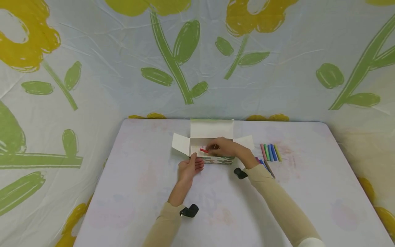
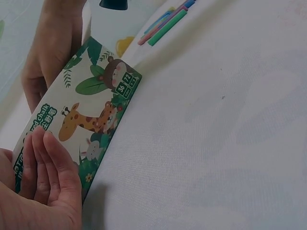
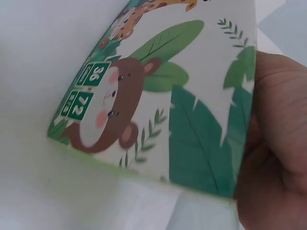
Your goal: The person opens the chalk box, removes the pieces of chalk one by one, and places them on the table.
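Observation:
An open chalk box (image 1: 213,158) with jungle animals printed on its front (image 2: 91,115) stands in the middle of the table, lid and flaps folded out. My right hand (image 1: 211,149) reaches over the front wall and pinches a red chalk stick (image 1: 204,150) just inside the box. In the right wrist view only the printed wall (image 3: 163,105) and part of that hand (image 3: 278,143) show. My left hand (image 2: 45,165) lies with straight fingers against the box's front left end (image 1: 197,164), thumb at its top edge.
Several coloured chalk sticks (image 1: 270,152) lie in a row right of the box, also in the left wrist view (image 2: 165,26). A few more sticks (image 1: 264,164) lie beside my right forearm. The white table (image 1: 308,192) ends at a floral cloth backdrop (image 1: 185,68).

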Demonstrator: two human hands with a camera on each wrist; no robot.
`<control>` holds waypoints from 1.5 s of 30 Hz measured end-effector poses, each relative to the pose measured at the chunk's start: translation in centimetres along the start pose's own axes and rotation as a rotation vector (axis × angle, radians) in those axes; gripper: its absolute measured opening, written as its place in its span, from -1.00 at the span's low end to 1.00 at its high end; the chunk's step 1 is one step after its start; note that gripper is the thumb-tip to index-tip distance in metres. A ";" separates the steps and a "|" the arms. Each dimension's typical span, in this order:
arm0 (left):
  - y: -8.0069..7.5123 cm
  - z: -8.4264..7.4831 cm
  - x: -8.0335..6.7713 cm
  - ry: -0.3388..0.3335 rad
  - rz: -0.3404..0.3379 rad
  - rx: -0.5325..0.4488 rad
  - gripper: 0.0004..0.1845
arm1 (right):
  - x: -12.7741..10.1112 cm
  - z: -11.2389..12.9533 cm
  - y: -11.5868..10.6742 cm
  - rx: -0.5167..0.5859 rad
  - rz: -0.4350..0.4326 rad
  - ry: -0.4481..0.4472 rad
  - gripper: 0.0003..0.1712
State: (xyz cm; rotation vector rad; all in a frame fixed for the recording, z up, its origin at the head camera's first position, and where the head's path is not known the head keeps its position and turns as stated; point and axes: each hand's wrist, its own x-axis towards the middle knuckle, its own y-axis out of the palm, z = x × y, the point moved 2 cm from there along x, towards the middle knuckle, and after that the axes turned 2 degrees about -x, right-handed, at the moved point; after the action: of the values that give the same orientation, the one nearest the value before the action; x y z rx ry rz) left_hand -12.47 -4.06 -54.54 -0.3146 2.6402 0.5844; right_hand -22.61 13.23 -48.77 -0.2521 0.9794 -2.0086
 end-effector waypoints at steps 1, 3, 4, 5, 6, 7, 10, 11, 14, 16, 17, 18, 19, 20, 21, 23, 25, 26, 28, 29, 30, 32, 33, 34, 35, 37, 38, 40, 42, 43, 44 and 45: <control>0.0 0.0 0.0 0.000 0.003 0.000 -0.58 | -0.3 0.0 -0.1 0.006 -0.024 -0.007 -0.82; 0.0 0.0 -0.1 0.002 0.009 0.000 -0.57 | -0.7 -0.1 -0.3 0.013 -0.062 -0.039 -0.81; 0.0 -0.1 -0.1 0.001 0.010 0.001 -0.57 | -1.0 0.0 -0.4 0.027 -0.076 -0.046 -0.81; 0.0 -0.1 -0.1 0.002 0.013 0.001 -0.56 | -1.3 0.1 -0.5 0.046 -0.089 -0.052 -0.80; 0.0 -0.1 -0.2 0.002 0.013 0.003 -0.56 | -1.5 0.2 -0.6 0.063 -0.101 -0.056 -0.80; 0.0 -0.2 -0.2 0.002 0.014 0.003 -0.55 | -1.7 0.3 -0.7 0.077 -0.114 -0.057 -0.79; 0.0 -0.2 -0.2 0.002 0.012 0.008 -0.54 | -2.5 0.4 -1.0 0.107 -0.155 -0.053 -0.77; 0.0 -0.2 -0.2 0.004 0.013 0.007 -0.55 | -2.7 0.3 -1.1 0.109 -0.170 -0.052 -0.77; 0.0 -0.2 -0.3 0.017 0.018 0.005 -0.58 | -3.4 0.0 -1.3 0.132 -0.207 -0.034 -0.76; 0.0 -0.1 -0.3 0.031 0.029 0.005 -0.59 | -3.9 -0.3 -1.6 0.165 -0.231 -0.019 -0.75; 0.0 -0.1 -0.3 0.034 0.031 0.002 -0.60 | -4.2 -0.4 -1.7 0.177 -0.246 -0.009 -0.74; 0.0 -0.1 -0.3 0.036 0.031 0.003 -0.59 | -4.5 -0.5 -1.9 0.190 -0.260 0.002 -0.74; 0.0 -0.1 -0.3 0.031 0.029 0.003 -0.59 | -4.8 -0.6 -2.1 0.198 -0.274 0.013 -0.73; 0.0 -0.1 -0.2 0.023 0.031 0.005 -0.58 | -5.2 -0.5 -2.4 0.208 -0.287 0.024 -0.73; -0.1 -0.1 -0.2 0.019 0.029 0.008 -0.58 | -5.5 -0.6 -2.6 0.210 -0.301 0.030 -0.73; -0.1 -0.1 -0.1 0.005 0.019 0.012 -0.57 | -6.1 -0.7 -3.1 0.213 -0.327 0.044 -0.73; -0.2 0.0 0.0 0.002 0.016 0.021 -0.56 | -6.8 -0.8 -3.5 0.223 -0.345 0.049 -0.73; -0.2 0.0 0.0 0.003 0.017 0.024 -0.57 | -7.2 -0.8 -3.7 0.233 -0.352 0.053 -0.72; -0.2 0.0 0.0 0.008 0.014 0.030 -0.57 | -8.0 -0.8 -4.2 0.252 -0.367 0.058 -0.70; -0.3 0.1 0.0 0.008 0.016 0.029 -0.57 | -8.4 -0.8 -4.4 0.265 -0.372 0.066 -0.69; -0.3 0.1 0.0 0.008 0.018 0.028 -0.57 | -8.9 -0.9 -4.6 0.277 -0.378 0.073 -0.68; -0.3 0.1 0.0 0.005 0.025 0.025 -0.57 | -9.7 -1.1 -5.0 0.302 -0.391 0.094 -0.66; -0.3 0.1 0.0 0.002 0.026 0.023 -0.56 | -10.2 -1.2 -5.2 0.307 -0.400 0.107 -0.65; -0.3 0.1 0.1 -0.001 0.027 0.019 -0.56 | -10.6 -1.4 -5.3 0.312 -0.408 0.120 -0.64; -0.4 0.1 0.1 -0.002 0.028 0.016 -0.56 | -10.9 -1.6 -5.5 0.323 -0.415 0.134 -0.63; -0.3 0.1 0.1 -0.006 0.029 0.015 -0.55 | -11.7 -1.8 -5.8 0.334 -0.431 0.155 -0.61; -0.3 0.1 0.2 -0.008 0.030 0.014 -0.55 | -12.1 -1.9 -5.9 0.338 -0.440 0.164 -0.60; -0.3 0.1 0.2 -0.011 0.029 0.016 -0.55 | -12.9 -2.2 -6.2 0.354 -0.460 0.180 -0.59; -0.3 0.1 0.2 -0.013 0.032 0.019 -0.54 | -13.6 -2.5 -6.4 0.358 -0.478 0.198 -0.58; -0.3 0.1 0.2 -0.014 0.032 0.018 -0.55 | -14.0 -2.6 -6.5 0.359 -0.487 0.207 -0.57; -0.3 0.0 0.2 -0.014 0.030 0.017 -0.55 | -14.4 -2.7 -6.6 0.360 -0.493 0.216 -0.56; -0.3 0.0 0.3 -0.014 0.029 0.015 -0.56 | -14.7 -2.9 -6.6 0.363 -0.499 0.227 -0.56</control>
State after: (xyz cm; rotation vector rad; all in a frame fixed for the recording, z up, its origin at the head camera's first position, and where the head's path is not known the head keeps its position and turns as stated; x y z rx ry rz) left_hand -12.59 -4.36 -54.81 -0.2667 2.6383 0.5744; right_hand -19.19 28.31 -43.34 -0.0712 0.7080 -2.6754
